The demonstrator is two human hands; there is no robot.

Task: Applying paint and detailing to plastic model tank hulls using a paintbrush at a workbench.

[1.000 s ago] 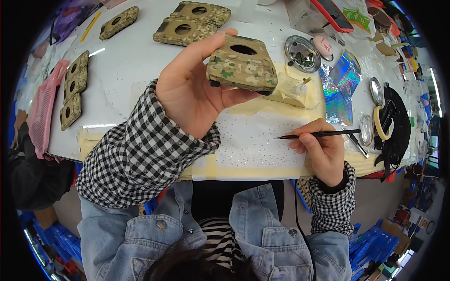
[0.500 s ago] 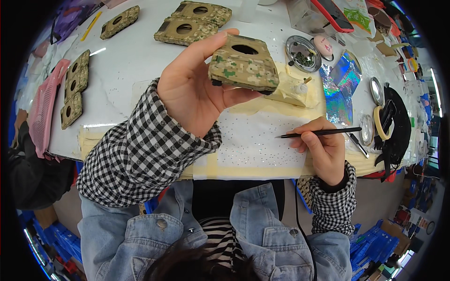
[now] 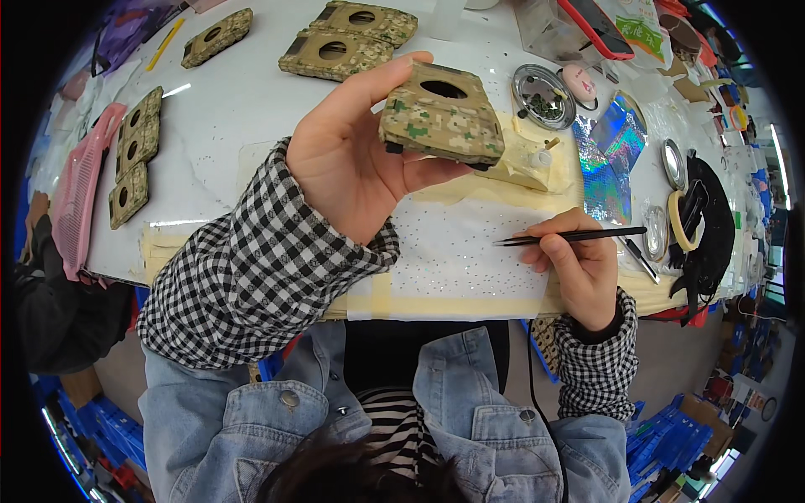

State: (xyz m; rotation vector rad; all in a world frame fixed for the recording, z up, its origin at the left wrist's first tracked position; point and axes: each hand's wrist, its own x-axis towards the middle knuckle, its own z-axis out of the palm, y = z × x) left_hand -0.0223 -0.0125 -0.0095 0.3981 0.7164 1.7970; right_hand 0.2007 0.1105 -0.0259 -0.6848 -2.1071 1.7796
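Observation:
My left hand [image 3: 356, 151] is closed around the edges of a camouflage-patterned case [image 3: 440, 124] with an oval hole, raised above the table and tilted. In my right hand [image 3: 579, 260] is a pair of black tweezers [image 3: 587, 235], held like a pen. Their tips point left over a white sheet [image 3: 470, 289], just above its surface or touching it; I cannot tell which. Many tiny shiny specks lie scattered across that sheet. Beyond the right hand sits a small block wrapped in yellowish tape [image 3: 524, 168], partly behind the case.
More camouflage cases lie at the back [image 3: 335, 54] and at the left [image 3: 134, 151]. A round dish [image 3: 543, 96] holds small dark bits. Right of it are iridescent foil [image 3: 612, 159], a pen [image 3: 641, 260] and a tape roll [image 3: 679, 220]. A pink mesh basket [image 3: 86, 193] stands at the left edge.
The case and my left hand have shifted slightly to the right, and the case has turned a little. The tweezer tips have spread a little; my right hand stays in place.

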